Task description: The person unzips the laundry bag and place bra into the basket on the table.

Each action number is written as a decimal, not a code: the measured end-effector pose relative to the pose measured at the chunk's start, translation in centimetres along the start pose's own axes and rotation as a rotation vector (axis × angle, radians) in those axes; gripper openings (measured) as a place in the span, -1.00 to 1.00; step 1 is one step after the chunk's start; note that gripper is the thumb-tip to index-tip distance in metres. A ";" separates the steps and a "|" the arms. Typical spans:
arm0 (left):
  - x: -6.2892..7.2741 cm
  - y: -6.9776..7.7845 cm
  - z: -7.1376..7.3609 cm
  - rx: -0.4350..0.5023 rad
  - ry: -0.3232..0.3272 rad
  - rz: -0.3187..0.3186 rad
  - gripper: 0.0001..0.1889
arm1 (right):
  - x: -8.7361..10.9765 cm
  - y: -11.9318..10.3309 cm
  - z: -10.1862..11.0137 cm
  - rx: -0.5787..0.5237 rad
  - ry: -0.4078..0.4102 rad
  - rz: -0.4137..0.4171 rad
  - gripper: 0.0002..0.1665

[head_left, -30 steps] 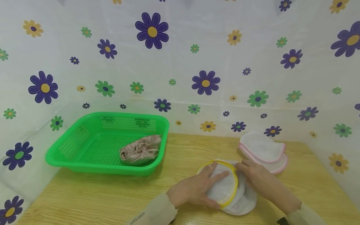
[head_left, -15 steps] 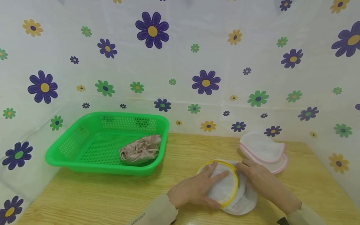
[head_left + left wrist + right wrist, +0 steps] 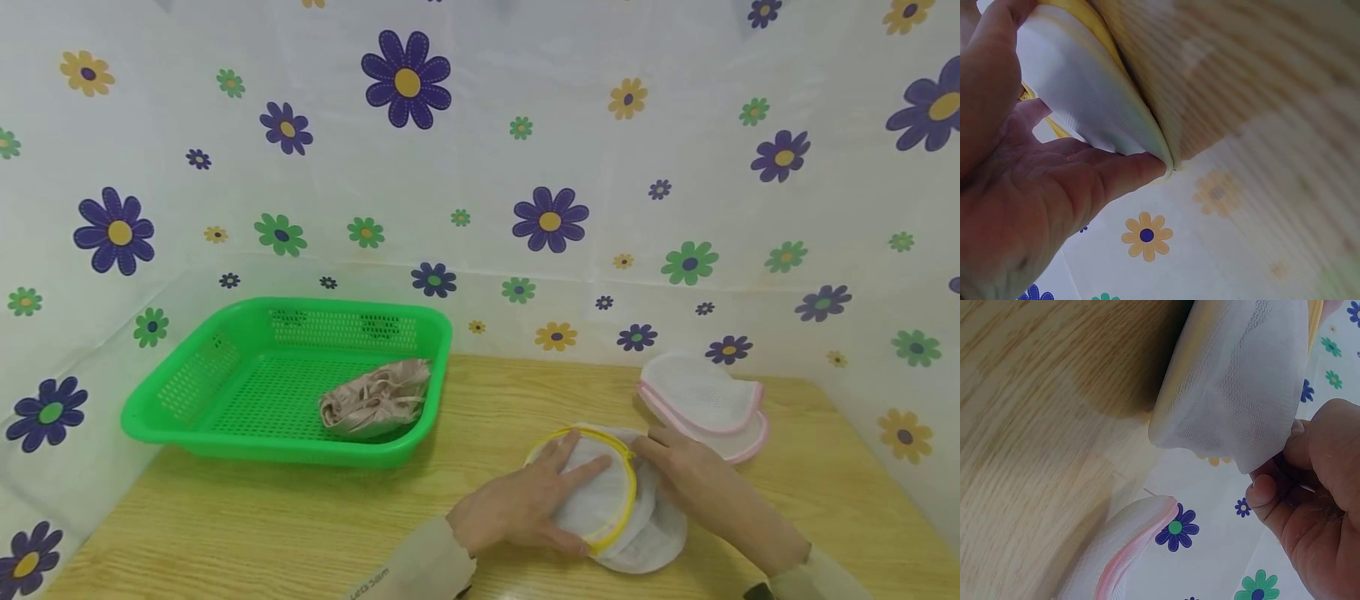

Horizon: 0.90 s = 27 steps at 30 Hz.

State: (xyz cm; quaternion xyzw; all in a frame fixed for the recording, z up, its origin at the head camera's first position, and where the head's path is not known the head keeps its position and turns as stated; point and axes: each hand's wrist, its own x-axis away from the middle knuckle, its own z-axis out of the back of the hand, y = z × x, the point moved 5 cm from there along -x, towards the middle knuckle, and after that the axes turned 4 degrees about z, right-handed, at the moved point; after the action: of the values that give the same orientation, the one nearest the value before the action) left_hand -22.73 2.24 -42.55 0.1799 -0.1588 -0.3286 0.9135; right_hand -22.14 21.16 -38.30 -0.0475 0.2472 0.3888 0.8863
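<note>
A white mesh laundry bag with a yellow-trimmed round edge lies right of centre on the table. My left hand spreads across its face and holds it, thumb at the near rim and fingers toward the far rim. In the left wrist view, a fingertip meets the bag's edge. My right hand pinches at the yellow edge on the bag's right side. The right wrist view has thumb and finger together beside the mesh; exactly what lies between them is partly hidden.
White mesh bags with pink trim lie behind my right hand. At left, a green perforated basket contains a bundled beige cloth item. A flower-printed white sheet stands behind and beside the wooden table.
My right hand and forearm have shifted very slightly to the right. The left hand, the yellow-trimmed bag and the other things keep nearly the same places.
</note>
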 end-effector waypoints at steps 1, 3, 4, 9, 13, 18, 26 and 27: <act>0.0 0.0 0.0 -0.004 0.002 -0.001 0.06 | 0.0 0.0 0.1 0.003 0.005 0.002 -0.50; 0.0 0.0 0.0 -0.005 0.001 0.001 0.06 | 0.0 -0.1 0.1 0.007 0.007 0.002 -0.50; 0.0 0.0 0.0 -0.005 0.000 0.002 0.06 | 0.0 -0.1 0.1 0.006 0.006 0.002 -0.50; -0.1 0.0 0.1 0.001 -0.003 0.011 0.06 | -0.1 -0.1 0.2 0.005 -0.002 -0.003 -0.51; -0.3 -0.3 0.3 0.004 -0.001 0.025 0.06 | -0.3 0.0 0.1 0.008 -0.013 -0.006 -0.52; -0.6 -0.7 0.6 -0.005 0.003 0.045 0.04 | -0.8 0.2 -0.2 0.022 -0.052 -0.028 -0.57; -1.0 -1.0 1.0 -0.044 0.016 0.062 0.04 | -1.4 0.5 -0.7 0.040 -0.033 -0.041 -0.61; -1.0 -0.9 1.1 -0.048 0.017 0.059 0.04 | -1.4 0.5 -0.8 0.038 -0.032 -0.044 -0.60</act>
State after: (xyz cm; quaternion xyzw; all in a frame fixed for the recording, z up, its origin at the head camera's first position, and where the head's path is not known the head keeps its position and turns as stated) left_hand -24.41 1.98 -42.20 0.1560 -0.1482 -0.3037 0.9281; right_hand -23.61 20.37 -38.27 -0.0297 0.2394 0.3650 0.8992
